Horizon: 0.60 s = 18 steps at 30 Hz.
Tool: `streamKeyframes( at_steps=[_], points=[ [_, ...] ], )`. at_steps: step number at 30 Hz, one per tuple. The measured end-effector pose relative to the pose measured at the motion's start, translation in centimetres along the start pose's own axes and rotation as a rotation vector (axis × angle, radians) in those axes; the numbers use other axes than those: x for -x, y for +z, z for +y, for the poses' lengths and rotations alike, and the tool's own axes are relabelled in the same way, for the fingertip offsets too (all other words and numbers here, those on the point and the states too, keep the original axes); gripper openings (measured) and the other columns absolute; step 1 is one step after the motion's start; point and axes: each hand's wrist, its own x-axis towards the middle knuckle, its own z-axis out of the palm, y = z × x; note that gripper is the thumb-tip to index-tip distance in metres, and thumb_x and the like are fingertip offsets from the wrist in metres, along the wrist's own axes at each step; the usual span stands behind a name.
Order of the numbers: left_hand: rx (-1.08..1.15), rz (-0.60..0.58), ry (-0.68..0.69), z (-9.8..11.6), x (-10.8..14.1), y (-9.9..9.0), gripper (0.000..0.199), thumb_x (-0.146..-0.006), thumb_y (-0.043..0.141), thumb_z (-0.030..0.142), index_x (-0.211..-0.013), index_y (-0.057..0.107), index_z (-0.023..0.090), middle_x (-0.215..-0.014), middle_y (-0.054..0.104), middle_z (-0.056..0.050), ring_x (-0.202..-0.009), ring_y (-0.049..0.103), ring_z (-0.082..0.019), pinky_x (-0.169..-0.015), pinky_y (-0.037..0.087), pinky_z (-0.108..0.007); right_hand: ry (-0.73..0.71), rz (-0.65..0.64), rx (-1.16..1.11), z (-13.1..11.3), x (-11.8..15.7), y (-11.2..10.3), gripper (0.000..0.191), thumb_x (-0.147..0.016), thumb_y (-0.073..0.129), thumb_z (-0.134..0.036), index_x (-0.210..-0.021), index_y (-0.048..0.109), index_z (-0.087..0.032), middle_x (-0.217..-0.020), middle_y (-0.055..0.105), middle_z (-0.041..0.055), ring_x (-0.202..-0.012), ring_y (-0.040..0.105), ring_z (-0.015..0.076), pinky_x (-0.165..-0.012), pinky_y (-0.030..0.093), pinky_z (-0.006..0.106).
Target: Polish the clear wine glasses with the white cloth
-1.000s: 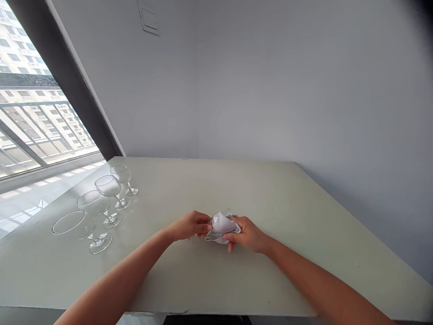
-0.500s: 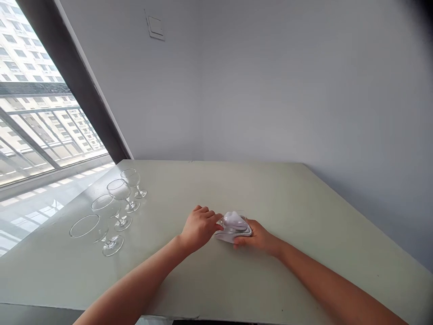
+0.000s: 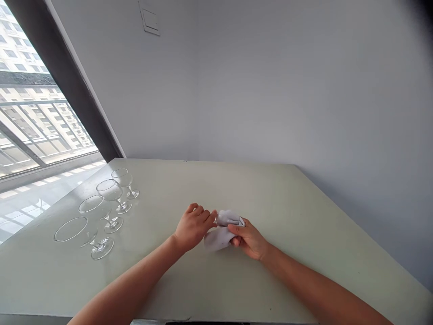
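Near the middle of the table, a white cloth (image 3: 219, 239) is wrapped partly around a small clear glass (image 3: 226, 218). My right hand (image 3: 248, 238) is closed on the cloth at its right side, thumb on top, and one end of the cloth hangs down to the left. The fingers of my left hand (image 3: 196, 225) are curled and pinch the glass at its left end. Cloth and fingers hide much of the glass, so its full shape cannot be made out.
Several clear stemmed glasses stand upright in a row along the left of the pale table (image 3: 209, 180); the closest one (image 3: 102, 248) is left of my left forearm. Walls rise behind the table, and a window (image 3: 40, 108) is at the left.
The cloth has shifted around the glass, and its lower end now hangs loose to the left. My right thumb has moved on top of the cloth. The whole view has shifted slightly.
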Motion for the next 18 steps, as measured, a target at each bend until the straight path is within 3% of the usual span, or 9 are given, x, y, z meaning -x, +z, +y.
streamKeyframes(
  at_steps=[4,7,9,11,13,18],
  points=[
    [0.318,-0.145,-0.131,-0.9,0.1,-0.5,0.025,-0.084,0.046,0.037,-0.095,0.061,0.020,-0.060,0.057,-0.001,-0.059,0.047,-0.012,-0.064,0.032,-0.027,-0.123,-0.137,0.504,-0.7,0.4,-0.6,0.016,-0.076,0.059,-0.032,-0.083,0.060,-0.018,-0.067,0.056,-0.0015,-0.050,0.051,0.0088,-0.052,0.041,0.023],
    [0.713,-0.381,-0.306,-1.4,0.2,-0.9,0.034,-0.082,0.044,0.047,-0.078,0.063,0.019,-0.057,0.051,0.001,-0.054,0.041,-0.009,-0.056,0.030,-0.023,-0.346,-0.250,0.901,-1.1,0.0,-1.5,0.015,-0.082,0.050,-0.027,-0.083,0.063,-0.019,-0.070,0.062,0.0017,-0.063,0.057,0.0134,-0.060,0.044,0.026],
    [0.992,-0.569,-0.426,-1.8,0.2,-1.2,0.040,-0.079,0.045,0.052,-0.070,0.061,0.017,-0.056,0.046,0.001,-0.051,0.037,-0.008,-0.050,0.027,-0.022,-0.504,-0.339,1.110,-1.6,-0.5,-2.0,0.020,-0.082,0.046,-0.019,-0.091,0.064,-0.021,-0.085,0.067,0.0043,-0.077,0.060,0.0163,-0.070,0.045,0.028],
    [1.212,-0.680,-0.509,-2.2,0.2,-1.2,0.043,-0.077,0.047,0.054,-0.066,0.059,0.015,-0.056,0.044,0.001,-0.051,0.035,-0.008,-0.049,0.028,-0.022,-0.586,-0.393,1.247,-2.5,-1.1,-2.4,0.028,-0.080,0.045,-0.013,-0.099,0.063,-0.022,-0.100,0.066,0.0044,-0.091,0.060,0.0173,-0.078,0.045,0.029],
    [1.356,-0.691,-0.586,-2.4,0.1,-1.0,0.043,-0.075,0.049,0.054,-0.068,0.059,0.013,-0.055,0.043,0.001,-0.051,0.037,-0.008,-0.050,0.029,-0.022,-0.583,-0.390,1.321,-3.8,-1.4,-2.7,0.035,-0.079,0.044,-0.011,-0.107,0.061,-0.023,-0.107,0.064,0.0036,-0.097,0.059,0.0166,-0.081,0.045,0.028],
    [1.521,-0.573,-0.752,-2.0,-0.5,-0.9,0.040,-0.072,0.055,0.048,-0.087,0.063,0.012,-0.058,0.044,0.002,-0.050,0.039,-0.007,-0.051,0.029,-0.022,-0.496,-0.268,1.310,-6.6,-1.4,-2.6,0.040,-0.082,0.042,-0.013,-0.118,0.053,-0.027,-0.113,0.061,0.0021,-0.098,0.057,0.0147,-0.075,0.047,0.026]
  ],
)
